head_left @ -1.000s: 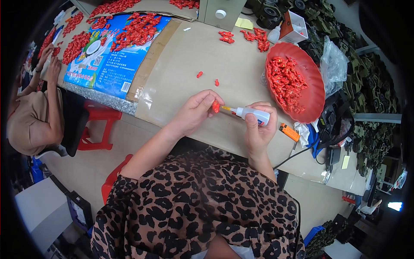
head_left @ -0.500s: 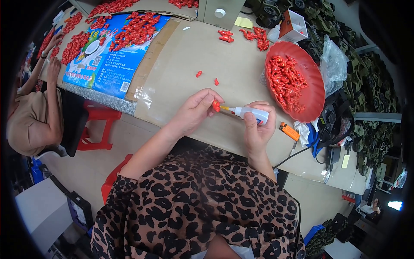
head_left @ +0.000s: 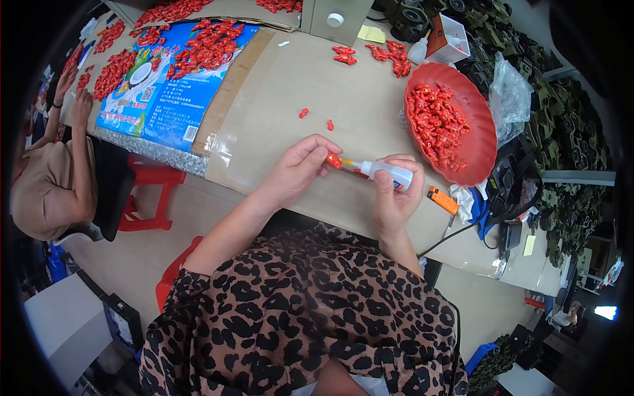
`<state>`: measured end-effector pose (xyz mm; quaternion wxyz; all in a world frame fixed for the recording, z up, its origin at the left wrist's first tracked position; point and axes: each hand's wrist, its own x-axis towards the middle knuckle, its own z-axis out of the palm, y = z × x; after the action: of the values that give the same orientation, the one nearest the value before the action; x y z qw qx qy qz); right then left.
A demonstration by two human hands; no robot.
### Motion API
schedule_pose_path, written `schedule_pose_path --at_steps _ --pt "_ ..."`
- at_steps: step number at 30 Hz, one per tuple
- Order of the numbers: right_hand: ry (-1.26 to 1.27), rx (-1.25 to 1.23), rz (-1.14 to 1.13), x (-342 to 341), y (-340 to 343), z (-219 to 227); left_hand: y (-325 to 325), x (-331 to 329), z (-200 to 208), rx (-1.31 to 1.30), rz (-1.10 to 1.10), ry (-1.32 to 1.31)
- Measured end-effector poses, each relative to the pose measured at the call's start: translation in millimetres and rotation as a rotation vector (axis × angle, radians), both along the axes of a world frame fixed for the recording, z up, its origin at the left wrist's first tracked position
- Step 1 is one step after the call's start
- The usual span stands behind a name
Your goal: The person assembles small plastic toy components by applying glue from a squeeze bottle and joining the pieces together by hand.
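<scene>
Between the thumb and fingers of my left hand (head_left: 298, 168) is a small red figurine part (head_left: 333, 160). My right hand (head_left: 399, 198) is wrapped round a white squeeze glue bottle (head_left: 389, 174), tilted so that its thin yellowish nozzle (head_left: 350, 162) points left at the red part. The nozzle tip is at or very close to the part; whether they touch I cannot tell. A second red piece shows under the nozzle, by my right fingers. Two loose red pieces, one of them a small red figure (head_left: 304, 113), lie on the table beyond my hands.
A red scalloped bowl (head_left: 485, 142) of red pieces stands at the right, with an orange-handled cutter (head_left: 442, 199) nearer me. Far left, red pieces cover a blue printed cardboard sheet (head_left: 173, 109). A co-worker's hand (head_left: 80, 109) is beyond it. A grey box (head_left: 338, 16) stands at the back.
The red part in my left hand has tilted slightly, and the bottle has shifted a little to the right. At far left, the co-worker's hands have moved.
</scene>
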<state>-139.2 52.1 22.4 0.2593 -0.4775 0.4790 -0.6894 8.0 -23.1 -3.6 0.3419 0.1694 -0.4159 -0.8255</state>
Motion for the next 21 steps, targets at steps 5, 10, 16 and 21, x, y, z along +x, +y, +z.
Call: schedule_pose_path --at_steps 5,10,16,21 --pt "-0.471 0.06 0.046 -1.4 -4.5 6.1 -0.9 3.2 5.7 0.117 0.036 0.071" --pt "-0.765 0.151 0.122 -1.6 -5.4 5.1 4.2 1.4 8.9 0.207 0.12 0.107" --pt "-0.704 0.201 0.093 -0.4 -4.4 0.2 7.2 -0.8 9.0 0.175 0.161 0.067" --pt "-0.71 0.191 0.077 1.2 -6.7 1.9 7.8 -0.6 7.2 0.154 0.16 0.067"
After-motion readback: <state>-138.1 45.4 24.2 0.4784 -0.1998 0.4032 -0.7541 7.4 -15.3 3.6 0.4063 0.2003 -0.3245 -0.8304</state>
